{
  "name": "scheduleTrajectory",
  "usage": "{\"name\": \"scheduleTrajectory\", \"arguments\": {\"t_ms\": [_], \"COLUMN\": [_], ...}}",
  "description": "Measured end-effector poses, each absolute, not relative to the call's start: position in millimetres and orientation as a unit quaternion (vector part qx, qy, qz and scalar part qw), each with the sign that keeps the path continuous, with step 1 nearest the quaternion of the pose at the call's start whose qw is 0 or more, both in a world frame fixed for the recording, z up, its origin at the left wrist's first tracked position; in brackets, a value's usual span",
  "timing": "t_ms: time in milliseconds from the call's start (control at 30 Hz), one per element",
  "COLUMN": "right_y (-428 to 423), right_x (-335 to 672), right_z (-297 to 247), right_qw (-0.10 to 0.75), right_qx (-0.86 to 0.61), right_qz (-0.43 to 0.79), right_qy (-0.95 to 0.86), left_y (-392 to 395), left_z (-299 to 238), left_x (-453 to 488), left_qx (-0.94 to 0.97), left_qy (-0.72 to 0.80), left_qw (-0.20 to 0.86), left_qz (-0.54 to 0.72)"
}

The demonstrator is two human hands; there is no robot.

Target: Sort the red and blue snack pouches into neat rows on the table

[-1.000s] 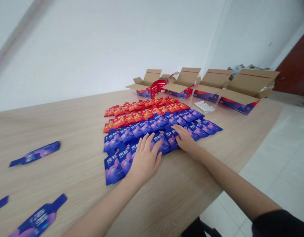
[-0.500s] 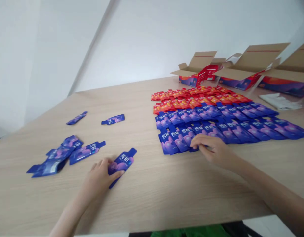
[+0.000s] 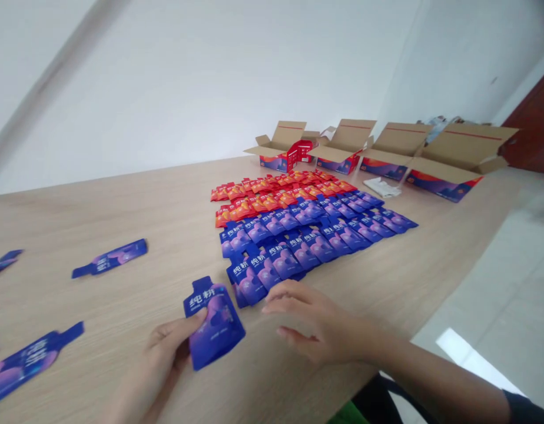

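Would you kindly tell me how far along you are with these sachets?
Done: the orange-red sachets and many blue sachets lie in overlapping rows on the wooden table. In hand: the left hand holds one blue sachet, and the open right hand is beside the rows. Left: the loose blue sachets lying apart, towards the left.
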State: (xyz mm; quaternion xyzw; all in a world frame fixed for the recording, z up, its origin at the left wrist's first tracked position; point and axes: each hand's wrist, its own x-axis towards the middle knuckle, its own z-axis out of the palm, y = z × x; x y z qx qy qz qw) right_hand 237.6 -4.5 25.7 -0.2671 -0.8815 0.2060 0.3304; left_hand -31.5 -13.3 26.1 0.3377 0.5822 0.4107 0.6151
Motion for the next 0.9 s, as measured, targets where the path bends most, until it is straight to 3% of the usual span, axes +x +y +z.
{"name": "scheduleTrajectory", "arguments": {"t_ms": [133,367,633,900], "right_y": [-11.5,-1.7,50.9,99.8], "right_x": [248.8,321.1,453.9,498.7], "right_z": [32.8,23.3,-6.9,-52.6], "right_qw": [0.337,0.416,0.527,0.433], "right_qx": [-0.292,-0.339,-0.452,-0.467], "right_qz": [0.072,-0.066,-0.115,-0.063], "right_qy": [-0.892,-0.841,-0.711,-0.769], "left_y": [10.8,40.5,81.4,81.3], "left_z": [30.9,33.7,37.2,16.1], "left_x": [32.1,140.6,199.9,184.2], "left_qx": [0.349,0.458,0.727,0.774], "left_qy": [0.500,0.465,0.400,0.388], "left_qw": [0.685,0.672,0.518,0.493], "left_qz": [0.398,0.349,0.208,0.084]}}
